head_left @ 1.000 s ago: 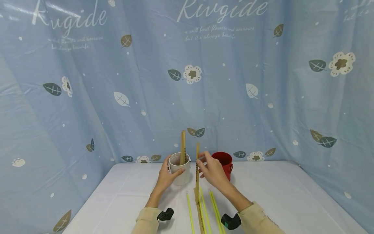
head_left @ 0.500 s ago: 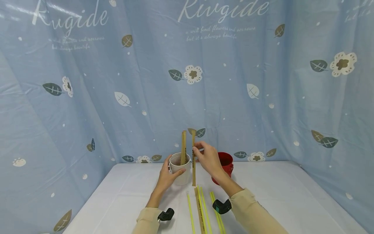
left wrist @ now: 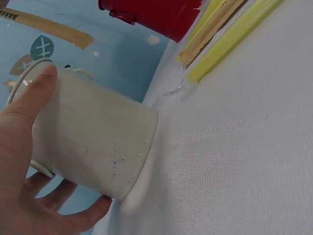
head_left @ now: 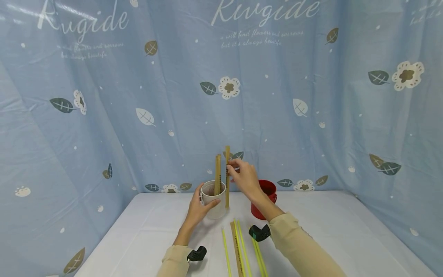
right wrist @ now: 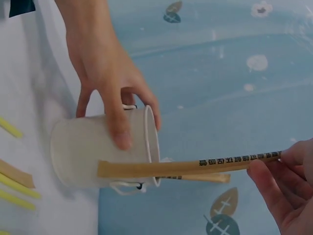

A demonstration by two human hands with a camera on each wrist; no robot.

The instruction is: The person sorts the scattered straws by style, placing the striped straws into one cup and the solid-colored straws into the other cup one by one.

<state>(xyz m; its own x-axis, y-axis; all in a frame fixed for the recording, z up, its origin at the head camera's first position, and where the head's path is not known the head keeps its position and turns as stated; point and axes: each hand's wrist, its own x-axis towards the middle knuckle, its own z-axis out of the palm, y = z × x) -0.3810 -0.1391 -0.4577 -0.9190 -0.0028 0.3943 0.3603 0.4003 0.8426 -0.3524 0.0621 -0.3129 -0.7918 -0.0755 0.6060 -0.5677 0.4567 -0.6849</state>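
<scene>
My left hand point(head_left: 196, 211) grips a small white metal bucket point(left wrist: 93, 132) from its left side, thumb near the rim and fingers round the wall. Inside it stand brown paper-wrapped straws point(head_left: 217, 175), their upper parts sticking out. My right hand point(head_left: 245, 177) pinches another paper-wrapped straw point(right wrist: 137, 170), with dark printing along it, near its upper part. That straw hangs upright just right of the bucket, its lower end below rim level. In the right wrist view it overlaps the bucket's wall.
Behind my right forearm stands a red bucket point(head_left: 257, 212). In front of the buckets, several yellow straws point(head_left: 226, 250) and a brown paper-wrapped straw point(head_left: 237, 246) lie on the white tablecloth point(head_left: 145, 231). A blue patterned curtain point(head_left: 180, 115) hangs behind the table.
My right hand has moved up and left, lifting the paper-wrapped straw away from those on the table and close to the white bucket. My left hand has stayed on the bucket.
</scene>
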